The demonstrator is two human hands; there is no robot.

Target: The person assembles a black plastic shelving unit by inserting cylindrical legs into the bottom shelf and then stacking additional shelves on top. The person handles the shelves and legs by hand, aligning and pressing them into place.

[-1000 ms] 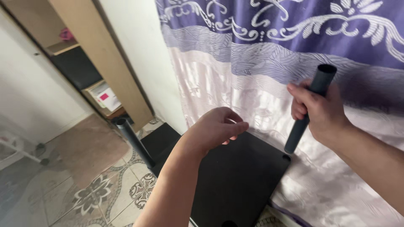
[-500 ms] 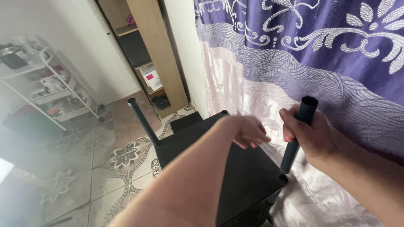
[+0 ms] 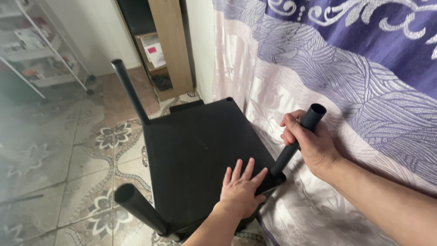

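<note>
Patterned tile floor [image 3: 59,159] lay under black board [image 3: 195,155]; left hand [image 3: 241,189] flat on it w/ fingers spread, right hand [image 3: 309,139] gripped black leg [image 3: 298,136].

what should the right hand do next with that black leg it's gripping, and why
Probably press the black tube leg down and twist it to seat it in the corner of the black panel. The right hand is wrapped round the leg, whose lower end meets that corner at a lean, while the left hand lies flat on the panel, bracing it. Two other legs already stand in their corners.
</note>
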